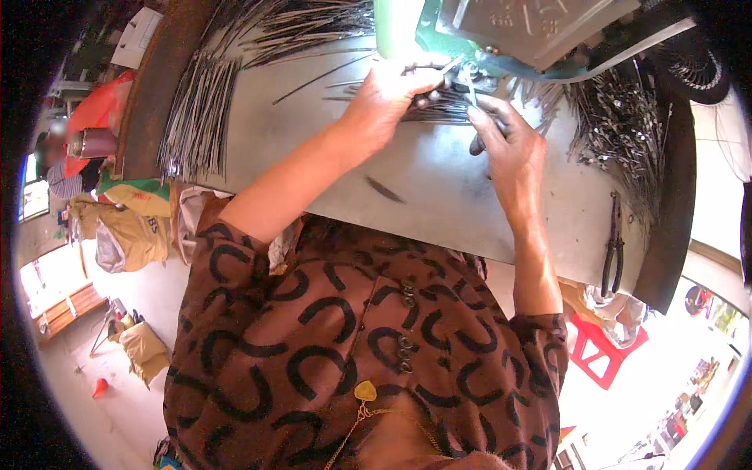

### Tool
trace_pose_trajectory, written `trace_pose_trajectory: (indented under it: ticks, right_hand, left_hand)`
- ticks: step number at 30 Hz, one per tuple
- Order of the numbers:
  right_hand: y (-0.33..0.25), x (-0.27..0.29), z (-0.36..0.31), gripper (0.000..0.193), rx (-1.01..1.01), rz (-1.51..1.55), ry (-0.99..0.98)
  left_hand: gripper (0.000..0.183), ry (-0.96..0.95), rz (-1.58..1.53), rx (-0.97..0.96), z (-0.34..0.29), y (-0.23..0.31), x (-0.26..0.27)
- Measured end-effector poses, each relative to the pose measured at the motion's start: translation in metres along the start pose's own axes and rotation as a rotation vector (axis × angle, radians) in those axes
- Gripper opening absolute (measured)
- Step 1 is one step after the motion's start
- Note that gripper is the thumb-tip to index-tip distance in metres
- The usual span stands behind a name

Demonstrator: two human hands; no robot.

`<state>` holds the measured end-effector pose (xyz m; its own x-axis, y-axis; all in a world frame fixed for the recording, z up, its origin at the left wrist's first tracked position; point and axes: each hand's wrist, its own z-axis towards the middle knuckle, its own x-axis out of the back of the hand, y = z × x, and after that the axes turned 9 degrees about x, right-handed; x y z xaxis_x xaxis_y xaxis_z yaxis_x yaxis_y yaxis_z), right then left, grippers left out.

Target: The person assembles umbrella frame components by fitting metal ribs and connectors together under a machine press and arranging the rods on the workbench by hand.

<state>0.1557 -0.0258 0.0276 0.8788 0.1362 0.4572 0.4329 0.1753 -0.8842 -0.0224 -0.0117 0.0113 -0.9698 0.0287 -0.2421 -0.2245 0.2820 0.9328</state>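
My left hand (392, 90) is closed at the front of the green machine (429, 30), its thumb and finger pinching a thin metal rod (452, 65). Opposite it, my right hand (511, 137) pinches a thin pale metal strip (471, 92) that points up toward the machine's bright working spot. Glare blurs where the two pieces meet the machine. Under and between my hands lie several dark thin rods (439, 112) on the metal table (313, 184).
Long thin rods (200, 117) are heaped along the table's left side, more at the back. A tangled pile of metal pieces (623, 117) covers the right side. Pliers (613, 247) lie near the right edge. A metal guard (540, 27) overhangs my right hand. Sacks (129, 231) stand at left.
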Motion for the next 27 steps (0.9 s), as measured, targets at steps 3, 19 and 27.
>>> trace_pose_trajectory:
  ticks: [3,19,27]
  right_hand:
    - [0.001,-0.006,0.007,0.023,0.056,0.039,0.055]
    - [0.008,-0.009,0.014,0.021,0.090,0.043,0.089]
    - [0.008,-0.017,0.011,0.019,-0.032,0.092,0.094]
  left_hand:
    - [0.022,-0.009,-0.114,0.016,0.010,-0.009,-0.007]
    - [0.015,-0.073,-0.223,0.104,0.017,-0.006,-0.008]
    - [0.019,-0.021,-0.160,0.067,0.018,-0.012,-0.008]
